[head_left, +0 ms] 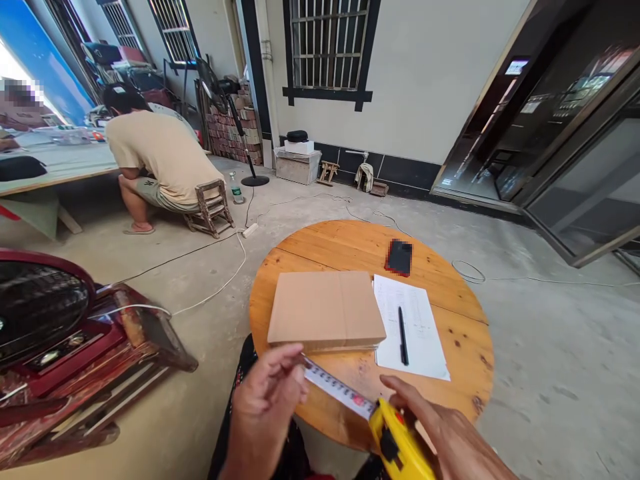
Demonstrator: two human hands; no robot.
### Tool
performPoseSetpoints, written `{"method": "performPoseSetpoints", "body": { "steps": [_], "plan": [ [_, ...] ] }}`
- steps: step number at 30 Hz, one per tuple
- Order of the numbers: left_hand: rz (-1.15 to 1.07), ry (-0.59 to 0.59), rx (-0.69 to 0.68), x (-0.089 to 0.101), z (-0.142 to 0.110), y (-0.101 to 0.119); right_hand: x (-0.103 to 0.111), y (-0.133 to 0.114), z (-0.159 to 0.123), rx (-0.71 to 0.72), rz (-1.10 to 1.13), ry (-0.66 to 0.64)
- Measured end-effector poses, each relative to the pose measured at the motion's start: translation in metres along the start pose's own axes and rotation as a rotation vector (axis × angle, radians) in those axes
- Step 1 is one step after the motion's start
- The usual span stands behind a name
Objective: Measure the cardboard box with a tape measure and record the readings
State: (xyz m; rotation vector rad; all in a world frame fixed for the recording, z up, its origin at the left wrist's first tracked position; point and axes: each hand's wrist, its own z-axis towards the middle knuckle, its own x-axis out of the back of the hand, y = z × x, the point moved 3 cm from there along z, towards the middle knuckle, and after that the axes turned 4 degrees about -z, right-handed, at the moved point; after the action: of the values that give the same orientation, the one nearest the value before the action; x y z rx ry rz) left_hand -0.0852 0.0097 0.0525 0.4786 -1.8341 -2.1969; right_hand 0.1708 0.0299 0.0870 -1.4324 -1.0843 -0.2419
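Pinching the end of the tape blade (pixel 337 388) between thumb and fingertips, our left hand (pixel 267 400) is nearly closed by the near edge of the round table (pixel 455 347). Our right hand (pixel 440 430) curls partly open around the yellow tape case (pixel 400 443), and the blade spans between our hands. Towards the table's left edge lies our cardboard box (pixel 325 307), flat, with papers (pixel 413 333) at its right side and a black pen (pixel 403 337) on them. Near the far edge lies a dark, red-edged object (pixel 399 257), too blurred for us to name.
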Motion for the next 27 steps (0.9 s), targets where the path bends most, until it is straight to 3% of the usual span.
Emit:
{"method": "performPoseSetpoints", "body": {
  "steps": [2,4,7,11,15,19,23,25,27],
  "plan": [
    [0.121,-0.134,-0.148,-0.015,-0.012,-0.001,0.003,-0.011,0.006,0.094,-0.069,0.118],
    [0.240,-0.189,-0.304,-0.019,-0.020,-0.001,0.007,-0.021,0.014,0.162,-0.170,0.180],
    [0.370,-0.085,-0.407,-0.004,-0.019,-0.004,0.020,-0.033,0.032,0.236,-0.343,0.218],
    [0.473,0.087,-0.424,0.025,-0.011,-0.013,0.039,-0.057,0.079,0.347,-0.513,0.244],
    [0.582,0.251,-0.376,0.041,-0.003,-0.033,0.036,-0.084,0.137,0.437,-0.611,0.179],
    [0.564,0.216,-0.218,0.042,0.006,-0.059,0.021,-0.100,0.166,0.536,-0.655,0.107],
    [0.484,0.131,-0.054,0.038,0.012,-0.083,0.023,-0.077,0.153,0.522,-0.524,0.209],
    [0.429,0.114,0.022,0.034,0.014,-0.093,0.028,-0.049,0.138,0.351,-0.364,0.366],
    [0.365,0.104,0.079,0.030,0.017,-0.100,0.025,-0.016,0.120,0.091,-0.133,0.531]
  ]
}}
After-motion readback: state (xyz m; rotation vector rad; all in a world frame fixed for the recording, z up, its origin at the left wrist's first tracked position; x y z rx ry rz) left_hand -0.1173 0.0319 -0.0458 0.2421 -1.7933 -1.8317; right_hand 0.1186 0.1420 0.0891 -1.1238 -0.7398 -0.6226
